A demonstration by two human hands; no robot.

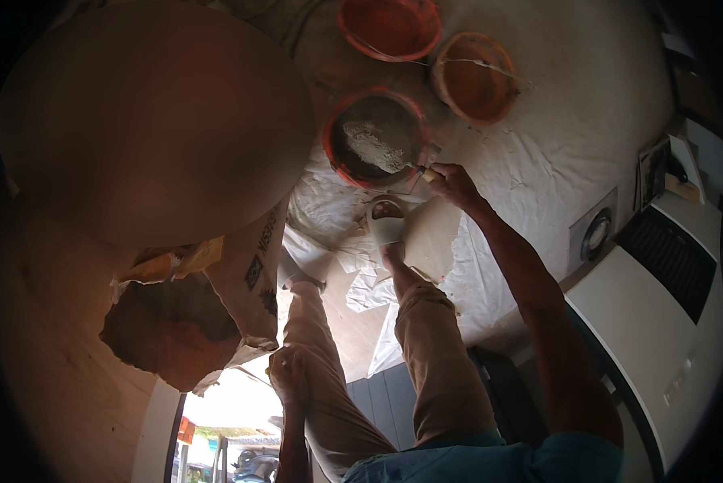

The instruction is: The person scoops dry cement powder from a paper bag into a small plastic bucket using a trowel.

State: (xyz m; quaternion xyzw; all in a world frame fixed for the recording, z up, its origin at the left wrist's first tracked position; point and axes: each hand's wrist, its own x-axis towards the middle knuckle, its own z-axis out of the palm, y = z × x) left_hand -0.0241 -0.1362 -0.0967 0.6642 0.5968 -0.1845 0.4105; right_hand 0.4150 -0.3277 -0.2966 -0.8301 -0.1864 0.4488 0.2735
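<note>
My right hand (455,186) grips the wooden handle of a trowel (427,173). The trowel reaches over the near rim of an orange bucket (328,142). Pale grey powder (373,146) lies in a long heap at its front end, covering the blade; I cannot tell how much rests on the blade and how much on the dark contents below. My left hand (289,374) is low by my left leg, fingers curled; whether it holds anything is unclear. Left of it is a torn-open paper sack (240,296) bearing print, dark inside.
Two more buckets, one red-orange (391,27) and one orange (476,78), stand beyond on the plastic sheeting (500,259). My slippered foot (387,220) is close to the near bucket. White appliances (627,314) line the right. A blurred patch hides the upper left.
</note>
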